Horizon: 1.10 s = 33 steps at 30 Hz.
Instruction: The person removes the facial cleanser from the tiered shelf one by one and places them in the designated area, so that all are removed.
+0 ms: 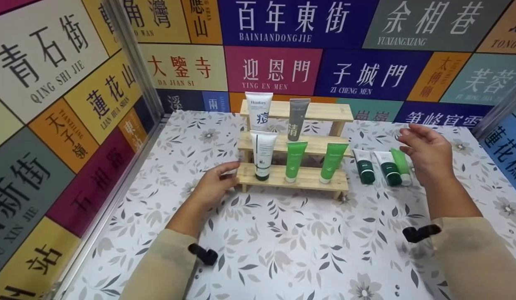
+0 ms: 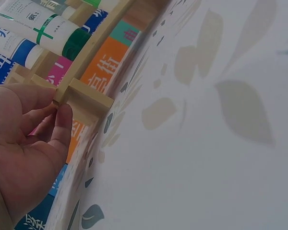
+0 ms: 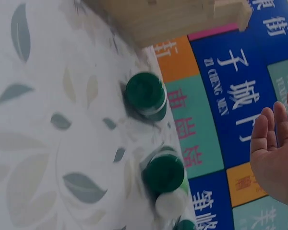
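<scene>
A three-tier wooden display stand (image 1: 291, 180) holds squeeze tubes upright. My left hand (image 1: 213, 183) pinches the left end of its lowest step; in the left wrist view, thumb and fingers (image 2: 62, 127) meet at the step's corner. On that step stand a white tube (image 1: 264, 154) with a dark green cap and two green tubes (image 1: 296, 160). A grey tube (image 1: 299, 121) occupies the middle step, and a white tube (image 1: 259, 109) with blue lettering the top one. My right hand (image 1: 432, 155) holds nothing, its fingers loosely bent beside the tubes lying on the table.
Right of the stand, white and dark green tubes (image 1: 364, 166) lie on the leaf-patterned tabletop (image 1: 283, 246), with a green tube (image 1: 401, 166) against one of them. Panels with large lettering (image 1: 274, 68) wall the back and sides. Each sleeve carries a black wrist strap (image 1: 203, 254).
</scene>
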### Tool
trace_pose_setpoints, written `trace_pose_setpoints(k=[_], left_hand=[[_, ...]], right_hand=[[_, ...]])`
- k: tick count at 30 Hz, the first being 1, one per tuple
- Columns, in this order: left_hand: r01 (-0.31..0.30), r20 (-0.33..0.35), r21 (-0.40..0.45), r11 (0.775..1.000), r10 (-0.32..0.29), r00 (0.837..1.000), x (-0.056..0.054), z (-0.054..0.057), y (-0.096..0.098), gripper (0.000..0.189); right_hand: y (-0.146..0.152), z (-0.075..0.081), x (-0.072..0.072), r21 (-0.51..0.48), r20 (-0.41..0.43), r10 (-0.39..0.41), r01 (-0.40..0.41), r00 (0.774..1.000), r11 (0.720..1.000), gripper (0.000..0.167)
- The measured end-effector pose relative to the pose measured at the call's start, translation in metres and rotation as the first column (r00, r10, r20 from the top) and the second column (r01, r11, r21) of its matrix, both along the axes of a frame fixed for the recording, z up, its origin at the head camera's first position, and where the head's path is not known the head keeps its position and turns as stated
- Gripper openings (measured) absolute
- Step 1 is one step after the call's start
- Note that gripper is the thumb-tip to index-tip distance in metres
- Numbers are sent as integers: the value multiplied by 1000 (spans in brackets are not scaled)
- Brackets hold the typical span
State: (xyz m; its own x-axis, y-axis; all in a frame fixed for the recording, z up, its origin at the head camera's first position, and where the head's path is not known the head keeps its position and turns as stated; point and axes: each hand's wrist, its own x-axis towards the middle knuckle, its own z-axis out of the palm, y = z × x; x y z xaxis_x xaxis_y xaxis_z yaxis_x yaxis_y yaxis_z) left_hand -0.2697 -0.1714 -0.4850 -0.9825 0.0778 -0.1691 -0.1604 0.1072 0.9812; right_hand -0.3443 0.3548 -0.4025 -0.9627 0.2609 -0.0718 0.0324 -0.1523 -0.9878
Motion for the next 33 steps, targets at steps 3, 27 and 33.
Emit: trace_pose_setpoints(k=[3, 27, 33], left_hand=[[2, 4, -7, 1000, -2, 1000, 0, 0, 0, 51], [11, -11, -41, 999, -11, 1000, -2, -2, -1, 50], [6, 7, -37, 999, -6, 1000, -3, -2, -1, 52]], right_hand=[[-10, 7, 3, 28, -27, 30, -29, 999, 999, 57], [-92, 49, 20, 41, -305, 210, -207, 929, 977, 37], [-108, 58, 17, 54, -318, 235, -229, 919, 972, 34]])
